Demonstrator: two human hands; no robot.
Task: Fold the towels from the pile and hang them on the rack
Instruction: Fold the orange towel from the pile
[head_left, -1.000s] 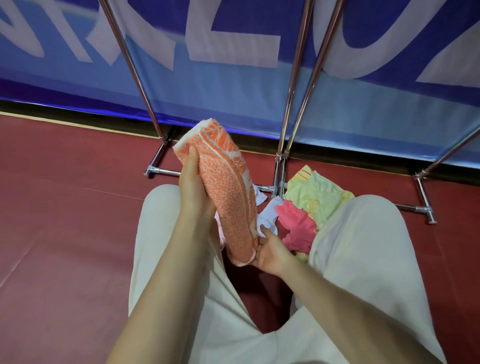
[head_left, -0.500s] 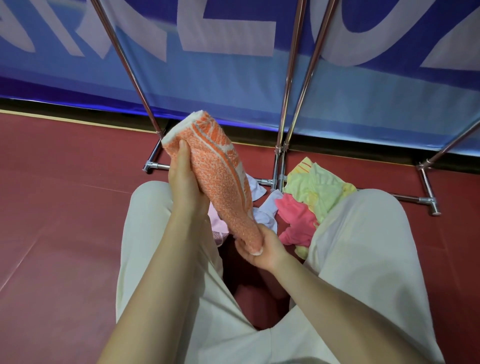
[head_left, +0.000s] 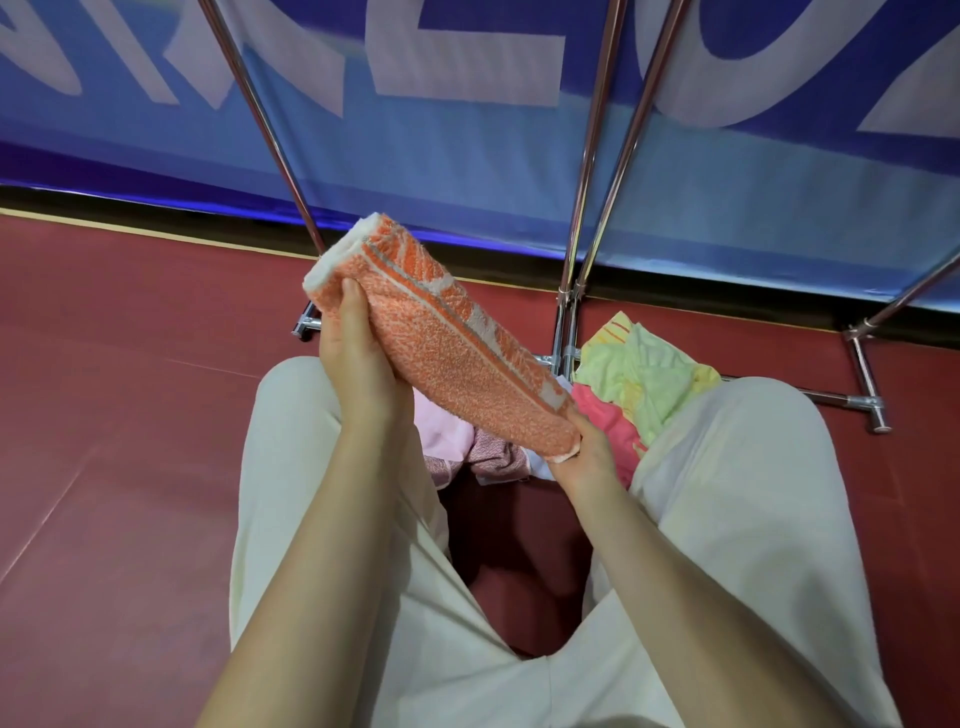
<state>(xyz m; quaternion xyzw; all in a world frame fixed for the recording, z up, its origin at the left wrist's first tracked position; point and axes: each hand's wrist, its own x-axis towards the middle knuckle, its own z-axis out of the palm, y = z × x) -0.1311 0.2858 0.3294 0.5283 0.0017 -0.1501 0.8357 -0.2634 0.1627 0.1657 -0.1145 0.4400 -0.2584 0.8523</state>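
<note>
— What has she got in her hands there?

— A folded orange towel, held slantwise in the air above her lap. The left hand has its grip curled round the upper end, thumb lying on the cloth; the right hand pinches the lower end from beneath

— And the rest of the washing?

— The pile lies on the red floor between her knees, just beyond the right grip: a pale green and yellow towel on top, a bright pink one under it, paler pink cloth below the left grip

— Where's the rack?

— The rack stands past both grips, its chrome poles rising in front of a blue banner, feet on the floor. I see nothing hung on the parts I can see
</note>
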